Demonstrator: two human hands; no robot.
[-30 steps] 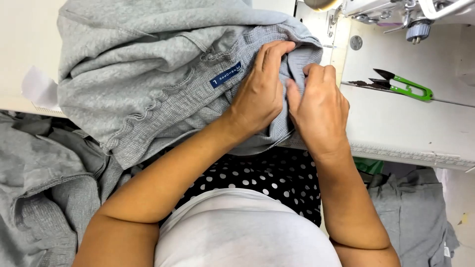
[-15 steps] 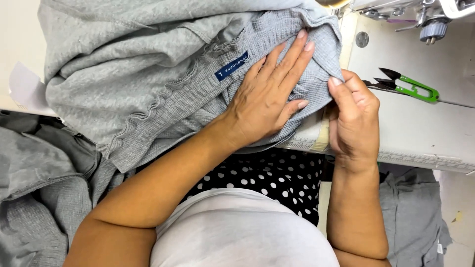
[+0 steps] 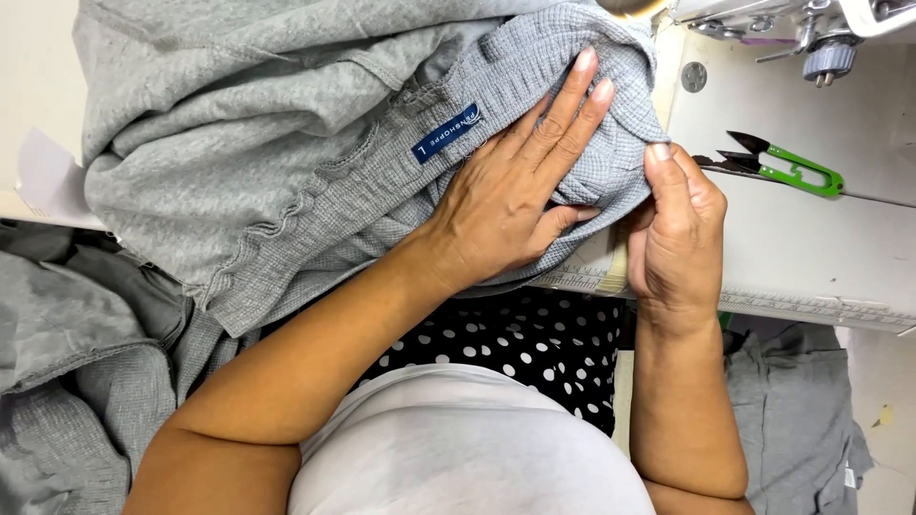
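The grey garment (image 3: 315, 162) lies bunched across the sewing table (image 3: 811, 257), filling the view from nine o'clock to one o'clock, with its ribbed band running toward the machine and a small blue label (image 3: 447, 133) sewn on it. The left hand (image 3: 506, 205) lies flat on the ribbed band, fingers spread and pressing down, not clenched. The right hand (image 3: 673, 234) pinches the band's edge at three o'clock of the left, thumb on top and the other fingers curled under the cloth.

The knit looks soft, light and limp, likely to stretch and slide, so it probably handles best held at the firmer ribbed edge with a flat palm steadying it.

Green thread snips (image 3: 787, 167) lie on the table at two o'clock, apart from both hands. The sewing machine (image 3: 811, 29) is cut off at the top edge, its needle not visible. More grey cloth (image 3: 67, 362) hangs at eight o'clock. The right fingertips are hidden under the fabric.
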